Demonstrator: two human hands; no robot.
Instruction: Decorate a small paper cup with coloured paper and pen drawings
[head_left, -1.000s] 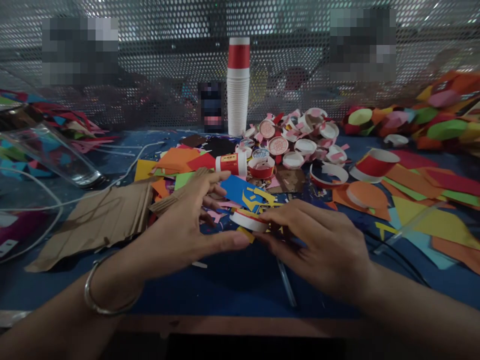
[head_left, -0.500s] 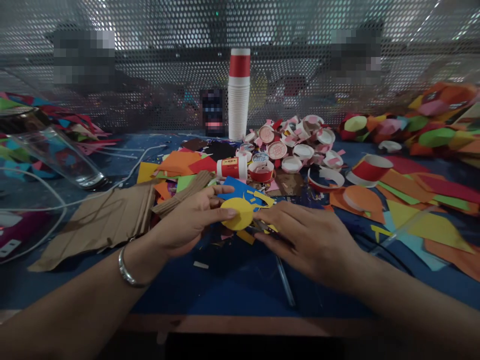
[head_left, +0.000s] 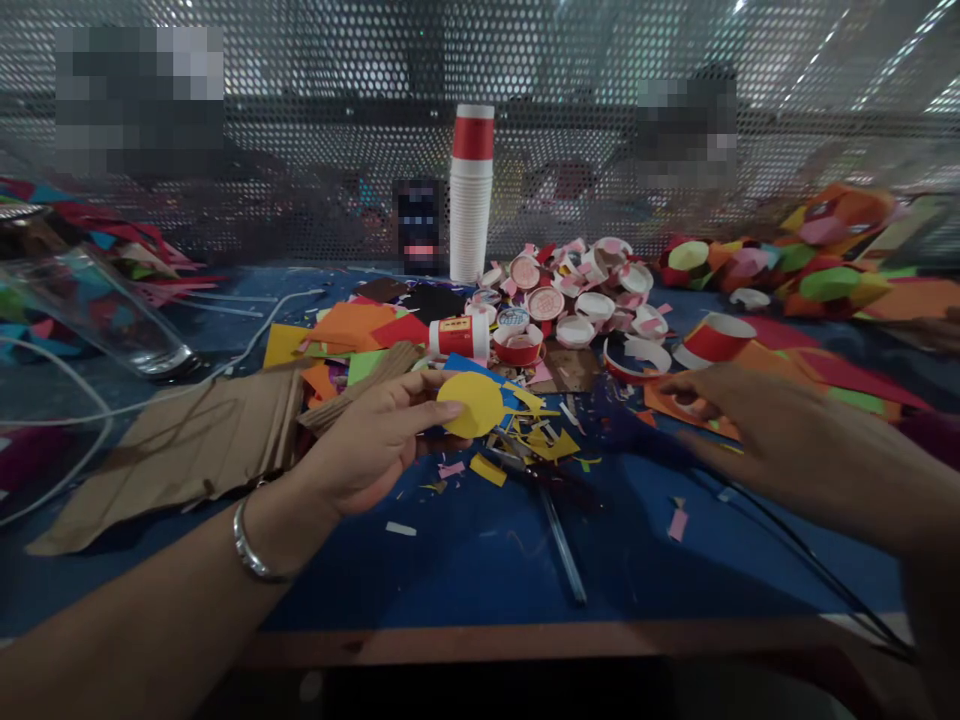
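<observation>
My left hand (head_left: 382,435) is closed on a round yellow paper disc (head_left: 471,405), pinched at its left edge between thumb and fingers. To the right, my right hand (head_left: 739,425) is over the orange paper with its fingers apart and nothing visible in them. Below the disc lie scissors (head_left: 514,458) among yellow paper scraps (head_left: 551,440), their dark handles blurred. A dark blue object (head_left: 649,440) with a black cord sits left of my right hand, too smeared to name. A clear stick (head_left: 562,548) lies in front of the scissors.
A tall stack of paper cups (head_left: 471,215) stands at the back. Beside it are a heap of cut cup bottoms (head_left: 577,295) and a red-and-white cup piece (head_left: 712,340). Brown cardboard (head_left: 180,440), a glass (head_left: 142,320) and a white cable (head_left: 251,350) are on the left.
My right hand has let go of the scissors and moved right and away from the disc. The scissors now lie on the table. My left hand still holds the disc.
</observation>
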